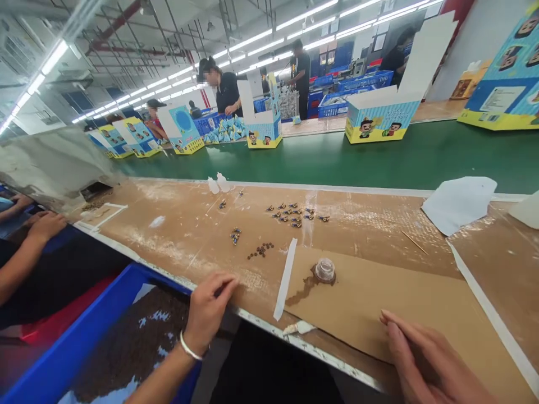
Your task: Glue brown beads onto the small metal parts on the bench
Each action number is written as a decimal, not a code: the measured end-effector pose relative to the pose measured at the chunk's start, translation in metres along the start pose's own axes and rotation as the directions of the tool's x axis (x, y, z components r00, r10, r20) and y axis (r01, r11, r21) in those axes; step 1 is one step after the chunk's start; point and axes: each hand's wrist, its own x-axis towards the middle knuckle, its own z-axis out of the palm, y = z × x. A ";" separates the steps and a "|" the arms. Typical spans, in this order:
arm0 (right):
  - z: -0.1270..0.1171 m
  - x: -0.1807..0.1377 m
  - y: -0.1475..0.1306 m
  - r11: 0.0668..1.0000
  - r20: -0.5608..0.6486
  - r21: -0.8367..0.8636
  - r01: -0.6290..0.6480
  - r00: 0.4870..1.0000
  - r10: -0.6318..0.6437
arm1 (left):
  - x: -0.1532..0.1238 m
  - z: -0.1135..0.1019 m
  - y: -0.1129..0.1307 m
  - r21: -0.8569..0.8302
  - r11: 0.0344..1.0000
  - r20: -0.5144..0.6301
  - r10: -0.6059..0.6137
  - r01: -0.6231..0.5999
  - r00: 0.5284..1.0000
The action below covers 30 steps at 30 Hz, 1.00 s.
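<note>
My left hand [210, 306], with a white bangle on its wrist, is at the table's front edge. Its thumb and forefinger are pinched together; anything between them is hidden or too small to name. Over the cardboard sheet [379, 297], my right hand [425, 356] has its thumb pressed to its fingers, and I cannot make out anything held. A small clear cup [325, 270] stands on the cardboard in a dark wet stain. Beyond my left hand lie several small round brown pieces [261, 250], a little cluster of blue-and-gold parts [236, 235] and several similar parts [295, 212] farther back.
Two small white bottles [218, 183] stand near the green belt [320, 160], which carries printed boxes [374, 120]. A blue bin [76, 336] of brown pieces sits at lower left. White sheeting [458, 205] and a thin stick [415, 242] lie right. Co-workers are left and beyond.
</note>
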 end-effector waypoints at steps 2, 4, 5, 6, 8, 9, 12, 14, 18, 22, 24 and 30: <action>-0.002 0.002 -0.011 0.999 -0.028 0.016 -0.037 0.999 0.037 | -0.008 -0.002 0.003 -0.006 0.997 -0.052 0.077 -0.077 0.996; -0.003 0.005 -0.018 0.998 -0.031 0.048 -0.030 0.999 0.031 | -0.033 0.002 0.003 0.023 0.981 -0.065 0.193 -0.192 0.979; -0.003 0.006 -0.020 0.998 -0.030 0.055 -0.025 0.999 0.027 | -0.051 0.007 0.002 0.041 0.971 -0.027 0.238 -0.237 0.971; -0.003 0.007 -0.021 0.998 -0.031 0.054 -0.023 0.999 0.024 | -0.070 0.015 0.000 0.049 0.963 0.063 0.260 -0.263 0.964; -0.003 0.009 -0.023 0.999 -0.043 0.047 -0.020 0.999 0.022 | -0.106 0.037 -0.008 0.107 0.969 0.380 0.165 -0.220 0.910; -0.003 0.009 -0.023 0.999 -0.051 0.047 -0.019 0.998 0.022 | -0.119 0.049 -0.012 0.201 0.968 0.520 0.026 -0.152 0.854; -0.002 0.010 -0.025 0.999 -0.060 0.048 -0.012 0.998 0.015 | -0.138 0.085 -0.022 0.382 0.922 0.644 -0.218 -0.062 0.733; -0.002 0.010 -0.025 0.999 -0.048 0.046 -0.008 0.999 0.010 | -0.137 0.101 -0.025 0.403 0.913 0.653 -0.232 -0.071 0.721; -0.002 0.011 -0.026 0.999 -0.048 0.032 -0.011 0.999 0.012 | -0.130 0.117 -0.024 0.444 0.889 0.676 -0.249 -0.113 0.694; -0.002 0.011 -0.027 1.000 -0.064 0.023 -0.012 0.998 0.013 | -0.128 0.124 -0.026 0.473 0.869 0.692 -0.263 -0.148 0.672; -0.002 0.011 -0.027 1.000 -0.063 0.022 -0.014 0.998 0.016 | -0.128 0.127 -0.029 0.484 0.862 0.690 -0.267 -0.154 0.672; -0.003 0.011 -0.027 1.000 -0.066 0.009 -0.018 0.998 0.018 | -0.131 0.138 -0.038 0.472 0.870 0.682 -0.261 -0.139 0.683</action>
